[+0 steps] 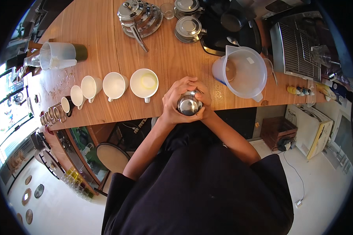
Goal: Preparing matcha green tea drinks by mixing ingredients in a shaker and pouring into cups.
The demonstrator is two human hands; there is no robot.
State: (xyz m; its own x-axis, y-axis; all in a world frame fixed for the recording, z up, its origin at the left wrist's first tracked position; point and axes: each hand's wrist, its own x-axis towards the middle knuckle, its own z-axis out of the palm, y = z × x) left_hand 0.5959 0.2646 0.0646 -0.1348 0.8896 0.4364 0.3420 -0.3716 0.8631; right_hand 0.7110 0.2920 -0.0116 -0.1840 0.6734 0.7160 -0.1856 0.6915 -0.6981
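A shiny stainless-steel cocktail shaker (pixel 189 106) is clasped between both hands just over the front edge of the wooden counter (pixel 170 58). My left hand (pixel 172 101) wraps its left side, palm against the metal. From the other side, my right hand (pixel 205 97) closes around it, with fingers of the two hands meeting at the far side. Much of the shaker's body is hidden by the fingers. Left of my hands stands a white cup (pixel 138 91) with a pale yellow-green patch inside. On the right is a translucent plastic pitcher (pixel 248 75).
More white cups (pixel 115 85) line the front edge leftward. A plastic measuring jug (pixel 57 55) stands far left. Behind are a metal kettle (pixel 138 17), a drinking glass (pixel 167 11) and metal drip coffee filters (pixel 188 27). A black tray (pixel 213 50) holds a spoon (pixel 233 40).
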